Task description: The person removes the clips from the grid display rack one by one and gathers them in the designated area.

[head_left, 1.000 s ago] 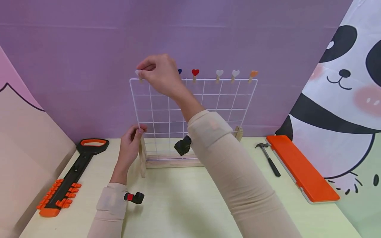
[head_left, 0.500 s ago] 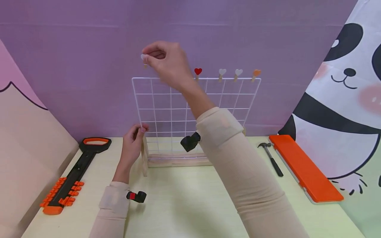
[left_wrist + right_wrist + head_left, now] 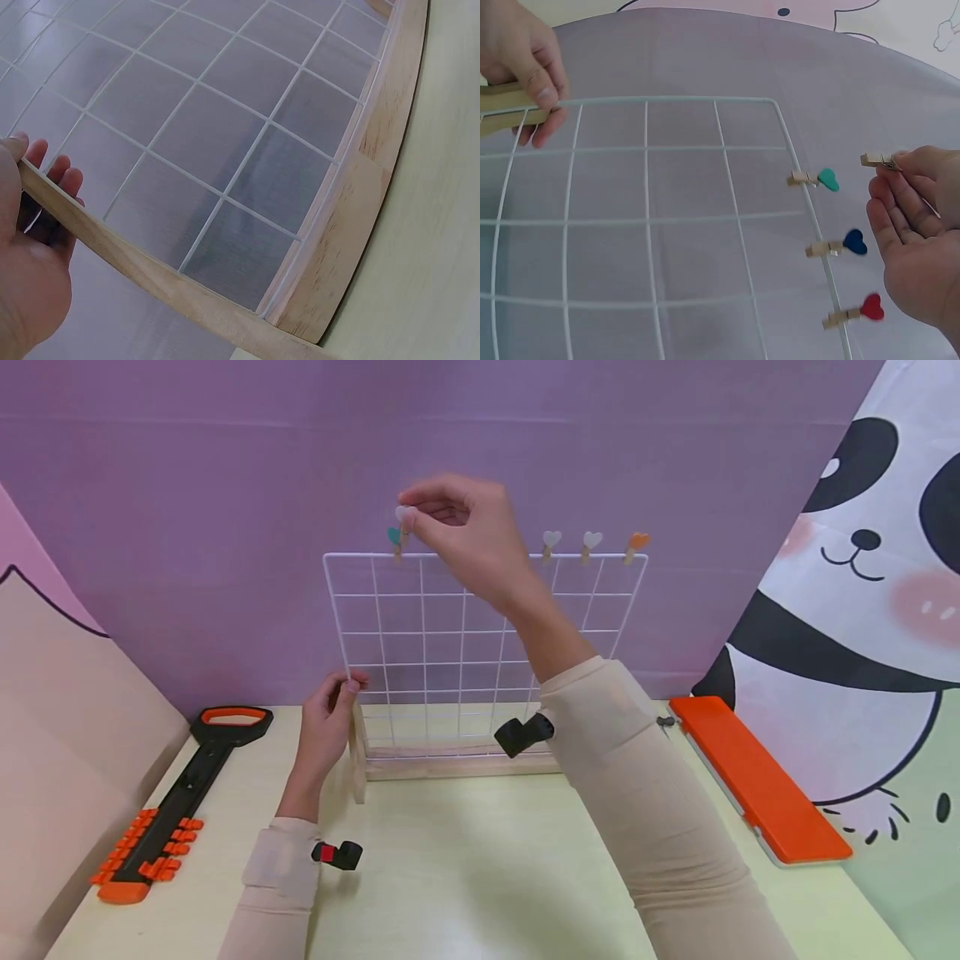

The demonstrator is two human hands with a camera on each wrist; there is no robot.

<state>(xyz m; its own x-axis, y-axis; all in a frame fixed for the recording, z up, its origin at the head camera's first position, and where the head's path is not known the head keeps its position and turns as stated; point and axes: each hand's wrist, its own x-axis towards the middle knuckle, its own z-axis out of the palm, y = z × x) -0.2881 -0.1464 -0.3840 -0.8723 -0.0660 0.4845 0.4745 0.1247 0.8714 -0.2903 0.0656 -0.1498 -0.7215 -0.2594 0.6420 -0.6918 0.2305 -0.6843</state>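
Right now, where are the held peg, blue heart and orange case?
Held peg (image 3: 873, 160): right wrist view, on its wooden end.
Blue heart (image 3: 856, 242): right wrist view, on its face.
Orange case (image 3: 759, 779): head view, on its top.

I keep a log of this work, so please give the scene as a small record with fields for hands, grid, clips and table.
White wire grid: upright in a pale wooden stand
Right hand: pinches a wooden clothespin with a white heart, apart from the grid
Left hand: grips the stand's left upright
Wooden heart clips on top, left to right: teal heart, dark-blue heart, red heart, two white hearts, orange heart
Pale table: long black-and-orange object left; flat orange case right
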